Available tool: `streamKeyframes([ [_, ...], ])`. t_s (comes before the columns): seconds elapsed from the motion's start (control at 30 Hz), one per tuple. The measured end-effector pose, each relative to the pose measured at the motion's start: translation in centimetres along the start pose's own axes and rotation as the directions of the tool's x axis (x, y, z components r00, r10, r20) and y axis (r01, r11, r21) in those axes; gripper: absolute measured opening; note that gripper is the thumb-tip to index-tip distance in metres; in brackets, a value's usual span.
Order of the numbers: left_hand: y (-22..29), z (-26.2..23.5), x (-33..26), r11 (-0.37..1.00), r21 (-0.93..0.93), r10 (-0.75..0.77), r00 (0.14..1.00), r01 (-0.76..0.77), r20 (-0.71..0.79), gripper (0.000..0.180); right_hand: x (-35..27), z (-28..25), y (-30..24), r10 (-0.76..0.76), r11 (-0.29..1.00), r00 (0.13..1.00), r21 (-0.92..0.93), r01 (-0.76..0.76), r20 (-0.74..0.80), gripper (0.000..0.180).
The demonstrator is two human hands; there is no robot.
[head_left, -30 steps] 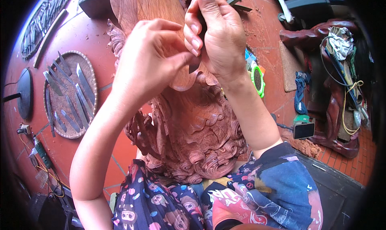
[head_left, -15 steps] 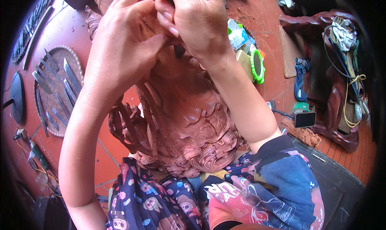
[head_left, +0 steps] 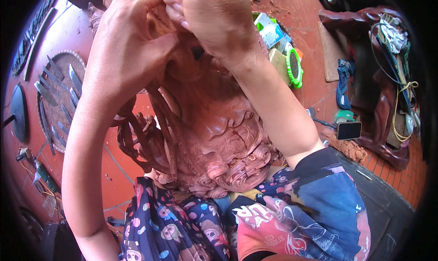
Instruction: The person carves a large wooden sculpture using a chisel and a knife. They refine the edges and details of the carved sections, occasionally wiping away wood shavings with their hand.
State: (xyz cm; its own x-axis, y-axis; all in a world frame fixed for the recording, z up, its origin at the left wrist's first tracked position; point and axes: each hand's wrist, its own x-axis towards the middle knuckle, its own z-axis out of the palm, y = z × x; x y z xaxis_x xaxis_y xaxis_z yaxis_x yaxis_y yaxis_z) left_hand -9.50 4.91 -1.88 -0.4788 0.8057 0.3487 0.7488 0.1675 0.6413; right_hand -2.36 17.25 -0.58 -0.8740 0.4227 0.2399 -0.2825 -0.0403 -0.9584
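A reddish-brown wood carving (head_left: 228,129) stands between my knees, with scrolls and wavy folds at its near end and openwork strands on its left side. My left hand (head_left: 127,46) curves around the upper part of the carving, its thumb lying against the wood. Right beside it, my right hand (head_left: 214,24) is closed, its fingers bent in toward the left hand's fingertips. Whatever the right hand grips is hidden behind its fingers and the top edge of the view.
At left, a round woven tray (head_left: 61,101) holds several carving blades. Small boxes (head_left: 273,35) and a green-rimmed round brush or mirror (head_left: 294,67) stand right of the carving. Farther right are a phone on a stand (head_left: 349,130) and a dark wooden frame (head_left: 388,92) hung with cords.
Both hands have shifted slightly up and to the left in the view. The carving also appears a little farther left. The hands keep nearly the same grip.
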Motion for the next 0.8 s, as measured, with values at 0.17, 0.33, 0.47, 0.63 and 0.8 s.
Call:
streamKeyframes([
  [0.17,0.8,0.1,-0.3,0.996,0.071,0.048,0.999,-0.048,0.003,0.045,-0.5,-0.9,-1.0,0.19,0.978,0.981,0.086,-0.192,0.03,0.035],
  [0.33,0.1,0.1,-0.3,0.999,0.054,0.01,0.999,-0.008,-0.033,0.05,0.0,-1.2,-0.8,0.107,0.969,0.988,0.212,-0.128,0.107,0.037],
  [0.47,-0.2,0.4,-0.4,0.996,0.086,0.03,0.999,-0.027,-0.032,0.053,0.2,-0.4,-0.7,0.127,0.988,0.992,0.083,-0.128,0.017,0.038],
  [0.63,0.9,0.4,0.0,0.996,0.091,0.025,0.999,-0.022,-0.029,0.054,-0.3,-1.1,-1.3,0.226,0.956,0.973,0.181,-0.232,0.052,0.039],
  [0.8,0.3,0.3,0.5,0.997,0.074,0.017,0.999,-0.013,-0.049,0.053,0.8,-1.4,-0.4,0.127,0.972,0.992,0.196,-0.13,0.026,0.039],
])
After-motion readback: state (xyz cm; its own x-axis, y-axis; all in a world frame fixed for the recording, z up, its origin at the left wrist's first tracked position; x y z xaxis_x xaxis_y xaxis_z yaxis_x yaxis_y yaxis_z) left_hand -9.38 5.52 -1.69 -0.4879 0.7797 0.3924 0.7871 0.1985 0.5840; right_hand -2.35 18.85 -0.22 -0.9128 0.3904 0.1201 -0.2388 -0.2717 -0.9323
